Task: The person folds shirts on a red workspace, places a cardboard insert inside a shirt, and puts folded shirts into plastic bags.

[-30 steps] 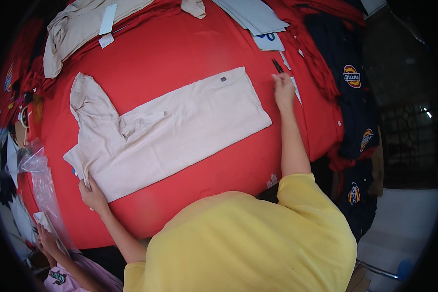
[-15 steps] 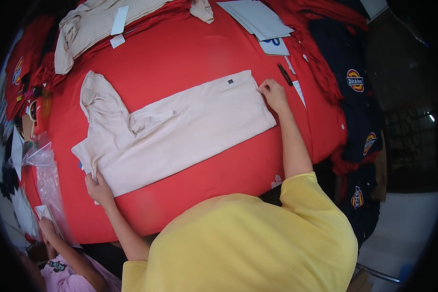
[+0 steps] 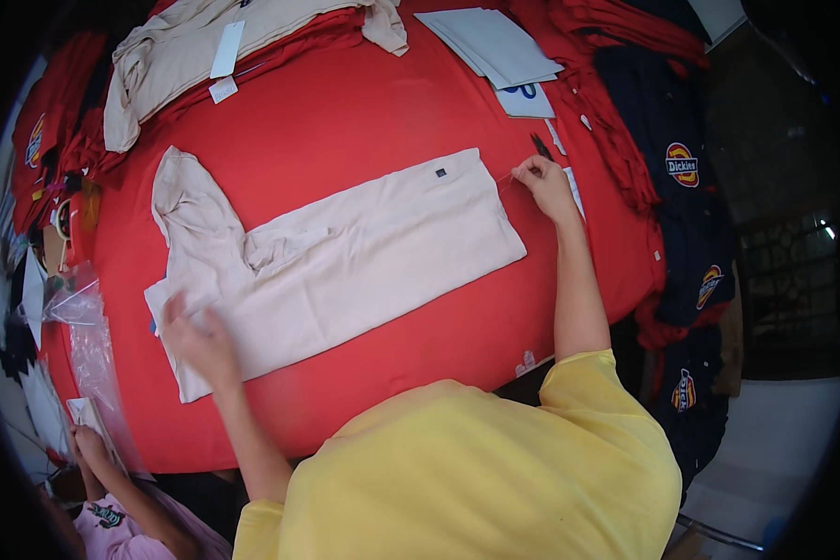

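A pale beige shirt [image 3: 364, 247] lies partly folded lengthwise, with one sleeve [image 3: 191, 191] pointing away at its left and a small dark label near its right-hand hem. Just off that hem, my right hand [image 3: 543, 182] is closed in a pinch on a thin loose thread [image 3: 504, 181] that runs back to the cloth. My left hand [image 3: 201, 345] is over the shirt's left end, smeared by motion, so its fingers cannot be read.
Red cloth [image 3: 364, 401] covers the table. Dark snips [image 3: 540, 146] lie beyond my right hand, near white boards [image 3: 495, 47]. Beige garments [image 3: 224, 56] with tags are stacked at the far left, and navy garments [image 3: 667, 140] at the right. A co-worker's hands [image 3: 89, 448] hold something white at lower left.
My right hand has drawn away from the hem to the right, with the thread stretched between. My left hand has let go of the shirt's left edge and moved over the cloth.
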